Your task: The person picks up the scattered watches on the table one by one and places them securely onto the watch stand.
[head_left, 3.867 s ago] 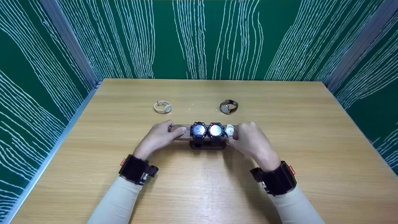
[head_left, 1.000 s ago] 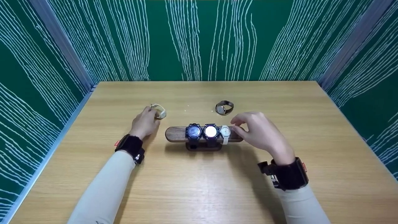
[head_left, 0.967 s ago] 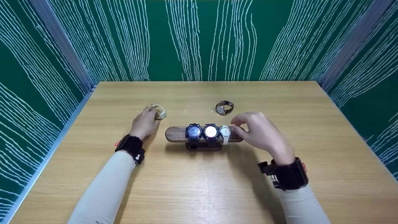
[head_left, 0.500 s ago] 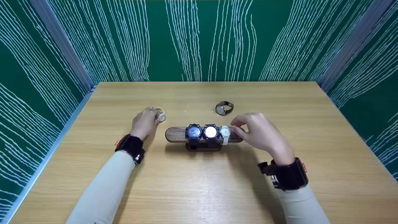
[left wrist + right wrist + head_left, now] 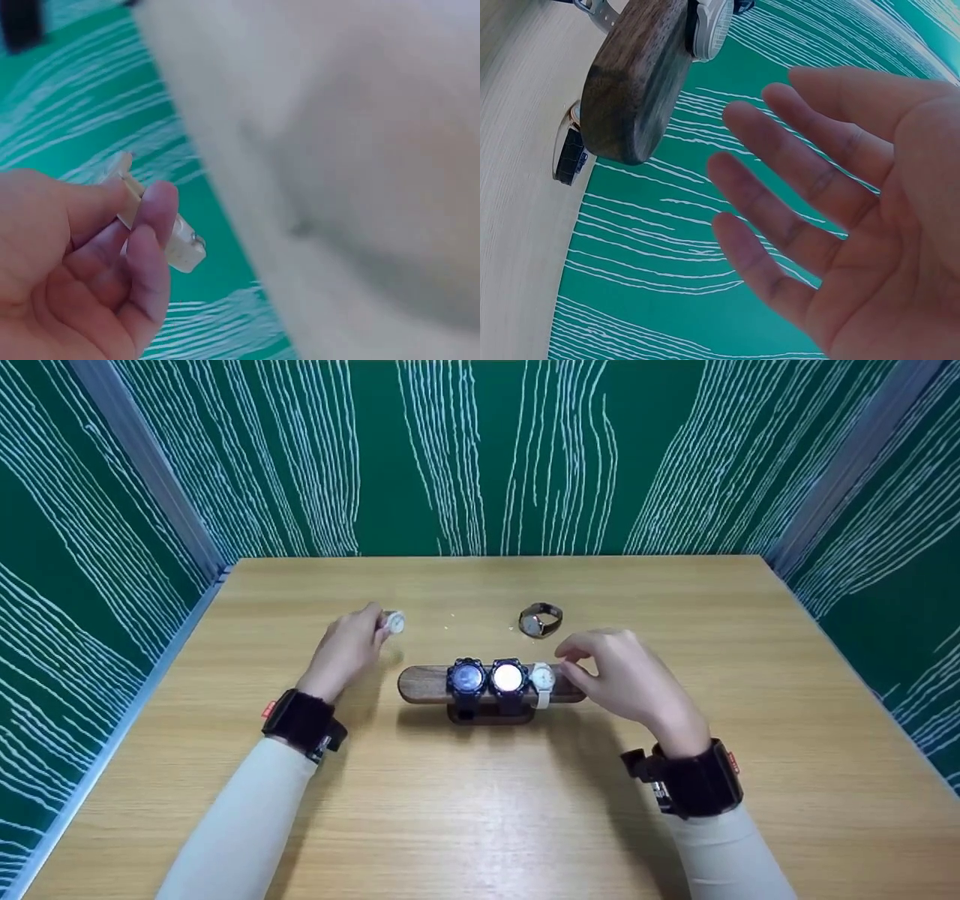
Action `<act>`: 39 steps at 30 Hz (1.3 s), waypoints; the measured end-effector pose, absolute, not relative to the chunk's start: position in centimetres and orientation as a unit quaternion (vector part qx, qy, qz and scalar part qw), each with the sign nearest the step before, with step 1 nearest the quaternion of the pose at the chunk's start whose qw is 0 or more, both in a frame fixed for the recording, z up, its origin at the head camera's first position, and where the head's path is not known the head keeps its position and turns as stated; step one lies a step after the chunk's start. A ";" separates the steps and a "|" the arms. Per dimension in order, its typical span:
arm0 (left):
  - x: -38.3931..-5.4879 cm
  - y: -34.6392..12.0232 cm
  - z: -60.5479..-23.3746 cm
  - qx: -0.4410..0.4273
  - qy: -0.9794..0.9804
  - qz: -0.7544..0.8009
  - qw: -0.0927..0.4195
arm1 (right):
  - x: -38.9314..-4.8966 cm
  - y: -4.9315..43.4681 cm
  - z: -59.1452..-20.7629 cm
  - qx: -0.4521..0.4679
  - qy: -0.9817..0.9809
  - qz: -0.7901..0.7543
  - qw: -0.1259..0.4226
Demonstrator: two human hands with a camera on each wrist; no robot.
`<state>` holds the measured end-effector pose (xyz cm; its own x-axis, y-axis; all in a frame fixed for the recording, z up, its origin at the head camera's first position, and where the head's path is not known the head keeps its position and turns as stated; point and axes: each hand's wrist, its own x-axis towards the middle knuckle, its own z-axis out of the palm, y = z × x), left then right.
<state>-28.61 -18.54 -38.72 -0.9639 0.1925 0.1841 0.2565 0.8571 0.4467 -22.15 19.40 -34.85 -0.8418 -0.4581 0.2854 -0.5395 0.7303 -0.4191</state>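
Note:
My left hand [image 5: 346, 649] pinches a white wristwatch [image 5: 395, 622] between thumb and fingers, above the table's left part. In the left wrist view the pale strap [image 5: 182, 247] pokes out past the fingertips; the dial is hidden there. A wooden watch stand [image 5: 424, 684] with a padded-looking rounded bar stands in the middle. Around its bar sit two black watches [image 5: 467, 678] with lit faces and a white watch [image 5: 544, 678] to their right. By the stand's right end, my right hand [image 5: 626, 679] has loosely bent fingers; the right wrist view shows it holding nothing, apart from the wood [image 5: 630, 97].
A dark-strapped watch [image 5: 540, 620] lies on the wooden table [image 5: 480, 810] behind the stand. Small white specks are scattered near it. Green walls [image 5: 675, 457] with white lines enclose the table at the back and sides.
Both hands have left the stand's ends. The left hand went to the white watch at the back left, took hold and raised it. Over the last second the right hand has stayed still.

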 end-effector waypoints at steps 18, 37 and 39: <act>-21.4 -12.6 -32.2 -0.253 -0.890 -0.379 0.021 | -21.2 17.9 -34.3 0.327 -0.883 0.305 0.142; -20.3 -9.7 -33.0 -0.335 -0.856 -0.394 -0.014 | -20.8 16.5 -34.6 0.404 -0.836 0.369 0.048; -20.3 -9.7 -33.1 -0.333 -0.855 -0.397 -0.012 | -20.7 16.5 -34.5 0.398 -0.837 0.375 0.035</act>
